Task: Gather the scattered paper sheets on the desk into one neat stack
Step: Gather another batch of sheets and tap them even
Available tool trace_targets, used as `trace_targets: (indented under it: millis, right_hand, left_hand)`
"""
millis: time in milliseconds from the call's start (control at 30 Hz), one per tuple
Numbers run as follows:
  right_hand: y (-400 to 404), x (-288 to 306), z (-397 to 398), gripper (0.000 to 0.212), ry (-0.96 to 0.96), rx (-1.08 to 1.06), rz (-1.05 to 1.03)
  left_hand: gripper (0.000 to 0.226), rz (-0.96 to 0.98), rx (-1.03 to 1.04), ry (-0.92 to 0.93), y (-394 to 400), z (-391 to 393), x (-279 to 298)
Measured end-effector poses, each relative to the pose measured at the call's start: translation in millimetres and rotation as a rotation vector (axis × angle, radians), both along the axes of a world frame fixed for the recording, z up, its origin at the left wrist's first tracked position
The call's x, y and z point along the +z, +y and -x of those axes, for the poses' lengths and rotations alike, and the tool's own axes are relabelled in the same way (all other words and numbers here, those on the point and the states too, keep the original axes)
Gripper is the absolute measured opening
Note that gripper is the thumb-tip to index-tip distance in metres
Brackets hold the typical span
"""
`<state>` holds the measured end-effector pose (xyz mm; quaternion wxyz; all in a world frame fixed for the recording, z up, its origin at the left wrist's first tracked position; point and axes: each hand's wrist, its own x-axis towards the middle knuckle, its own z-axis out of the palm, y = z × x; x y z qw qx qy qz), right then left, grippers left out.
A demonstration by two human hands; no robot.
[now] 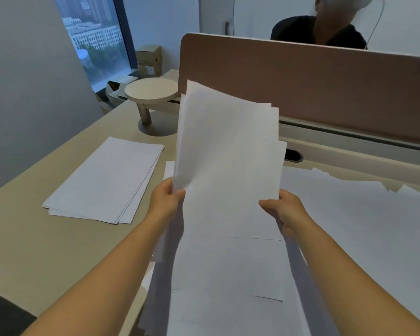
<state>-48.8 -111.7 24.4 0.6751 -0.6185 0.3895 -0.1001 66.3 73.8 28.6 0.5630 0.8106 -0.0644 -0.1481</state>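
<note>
Both hands hold up a bundle of several white sheets (228, 151) above the desk, its top edges fanned unevenly. My left hand (165, 200) pinches the bundle's lower left edge, thumb in front. My right hand (283, 209) grips its lower right edge, thumb on the front face. A fairly tidy stack of white sheets (104, 183) lies flat on the beige desk (46, 251) to the left. More loose white sheets (361, 226) lie overlapped over the right and near part of the desk, under the raised bundle.
A brown partition panel (325, 83) borders the desk's far side, with a cable slot (293, 155) at its base. A round beige stand (152, 92) rises at the back left. Cardboard boxes (148, 60) sit by the window. A person sits beyond the partition.
</note>
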Motion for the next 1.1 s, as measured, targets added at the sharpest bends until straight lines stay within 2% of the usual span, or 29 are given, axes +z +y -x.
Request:
trace_targets:
  millis: [100, 200, 333, 467, 600, 700, 800, 867, 967, 1100]
  right_hand:
    - [-4, 27, 3, 0.032, -0.06, -0.027, 0.04]
    - [1, 58, 6, 0.02, -0.115, -0.091, 0.197]
    - [4, 90, 2, 0.025, -0.179, -0.176, 0.301]
    - [13, 116, -3, 0.023, -0.265, -0.182, 0.325]
    - [17, 127, -8, 0.023, -0.321, -0.192, 0.31]
    - [16, 120, -6, 0.011, -0.292, -0.153, 0.29]
    - [11, 104, -4, 0.037, -0.256, -0.124, 0.24]
    - [7, 94, -2, 0.046, -0.225, -0.111, 0.209]
    - [2, 79, 0, 0.046, -0.185, -0.067, 0.165]
    - [-1, 62, 6, 0.036, -0.125, -0.007, 0.137]
  left_hand:
    - [0.034, 0.132, 0.02, -0.015, -11, 2, 28]
    - [0.03, 0.211, 0.035, -0.005, -17, 2, 55]
    - [0.03, 0.368, 0.001, -0.016, -18, 3, 88]
    - [0.034, 0.426, -0.023, -0.032, -17, 0, 112]
    - [0.034, 0.44, -0.007, -0.042, -15, -3, 119]
    - [0.037, 0.41, -0.05, -0.049, -9, -4, 110]
    - [0.045, 0.354, -0.123, -0.043, -4, -5, 95]
    - [0.046, 0.316, -0.134, -0.029, -2, -9, 85]
    - [0.048, 0.261, -0.148, 0.025, 1, -18, 67]
    - [0.059, 0.208, -0.209, 0.151, 6, -22, 45]
